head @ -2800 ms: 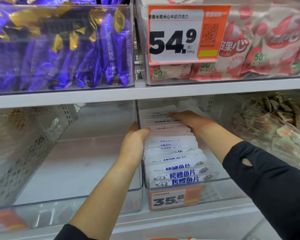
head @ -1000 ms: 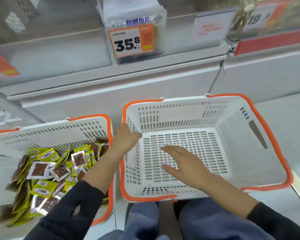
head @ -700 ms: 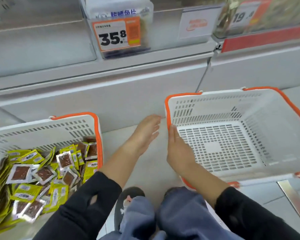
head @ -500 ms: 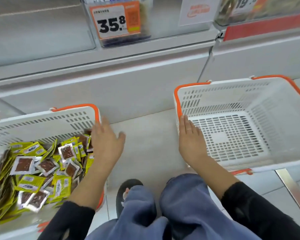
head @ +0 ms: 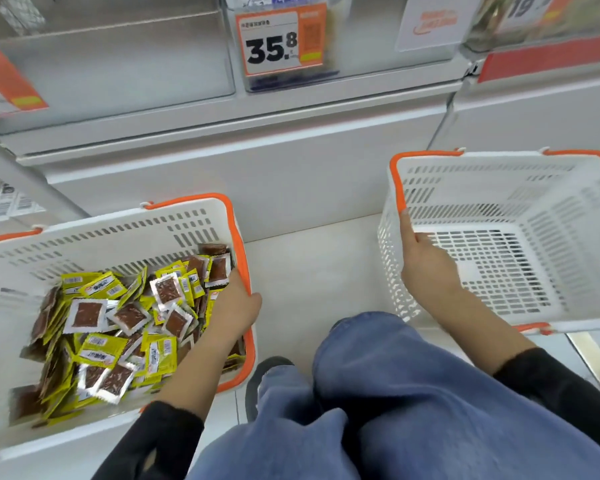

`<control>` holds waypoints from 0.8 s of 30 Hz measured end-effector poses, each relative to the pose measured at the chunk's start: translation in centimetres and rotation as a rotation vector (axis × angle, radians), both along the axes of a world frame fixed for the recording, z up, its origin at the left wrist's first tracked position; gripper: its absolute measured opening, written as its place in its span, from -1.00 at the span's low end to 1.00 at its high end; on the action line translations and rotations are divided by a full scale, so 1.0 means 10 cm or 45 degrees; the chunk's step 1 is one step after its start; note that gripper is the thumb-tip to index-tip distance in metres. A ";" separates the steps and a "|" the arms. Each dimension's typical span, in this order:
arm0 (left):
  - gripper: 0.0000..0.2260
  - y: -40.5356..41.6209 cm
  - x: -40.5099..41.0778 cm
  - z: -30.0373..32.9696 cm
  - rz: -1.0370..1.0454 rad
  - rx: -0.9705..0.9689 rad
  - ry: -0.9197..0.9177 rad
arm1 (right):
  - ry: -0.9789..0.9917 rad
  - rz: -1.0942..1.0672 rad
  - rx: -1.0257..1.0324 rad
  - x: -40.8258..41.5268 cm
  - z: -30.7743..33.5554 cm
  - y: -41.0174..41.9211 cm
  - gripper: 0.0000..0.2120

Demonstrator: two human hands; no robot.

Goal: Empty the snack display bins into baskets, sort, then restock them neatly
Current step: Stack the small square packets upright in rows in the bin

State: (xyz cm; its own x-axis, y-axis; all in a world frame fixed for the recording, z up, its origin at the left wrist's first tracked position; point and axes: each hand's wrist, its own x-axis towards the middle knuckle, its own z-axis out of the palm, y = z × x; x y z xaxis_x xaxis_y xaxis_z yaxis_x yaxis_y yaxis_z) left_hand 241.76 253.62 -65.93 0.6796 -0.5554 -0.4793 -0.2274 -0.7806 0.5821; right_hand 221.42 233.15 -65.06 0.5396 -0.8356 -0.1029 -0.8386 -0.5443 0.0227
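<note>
The left hand (head: 238, 306) has crossed the gap and now grips the near rim of the filled basket (head: 201, 211), where the yellow snack packets (head: 111, 327) lie heaped. The right hand (head: 426, 268) pinches the empty basket (head: 568, 188) by its orange rim. Baskets are being positioned for sorting, I'd say; next comes steadying both, then picking packets across.
</note>
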 end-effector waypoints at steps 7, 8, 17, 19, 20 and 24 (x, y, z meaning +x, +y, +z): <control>-0.53 -0.26 -0.14 0.01 -0.045 0.001 -0.003 | -0.435 -0.242 0.558 0.04 -0.18 0.18 -0.39; -0.52 -0.28 -0.17 0.01 -0.055 0.002 0.001 | -0.410 -0.252 0.517 0.04 -0.18 0.19 -0.40; -0.49 -0.61 -0.38 -0.02 -0.192 -0.013 0.023 | -0.176 -0.256 0.278 -0.12 -0.22 0.19 -0.34; -0.50 -0.67 -0.39 -0.02 -0.210 -0.028 0.057 | -0.079 -0.221 0.273 -0.08 -0.20 0.06 -0.34; -0.51 -0.69 -0.39 -0.02 -0.224 -0.038 0.062 | -0.038 -0.213 0.288 -0.07 -0.20 0.00 -0.32; -0.54 -0.78 -0.42 -0.02 -0.292 -0.087 0.015 | -0.009 -0.009 0.103 0.02 -0.11 -0.02 -0.29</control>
State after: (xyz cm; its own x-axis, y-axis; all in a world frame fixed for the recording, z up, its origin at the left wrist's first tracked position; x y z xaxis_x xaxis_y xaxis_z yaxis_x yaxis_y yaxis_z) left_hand 237.61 245.86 -66.15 0.5261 -0.7263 -0.4424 -0.3871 -0.6677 0.6358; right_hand 221.61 232.92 -66.18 0.5347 -0.8285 -0.1661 -0.8423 -0.5383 -0.0269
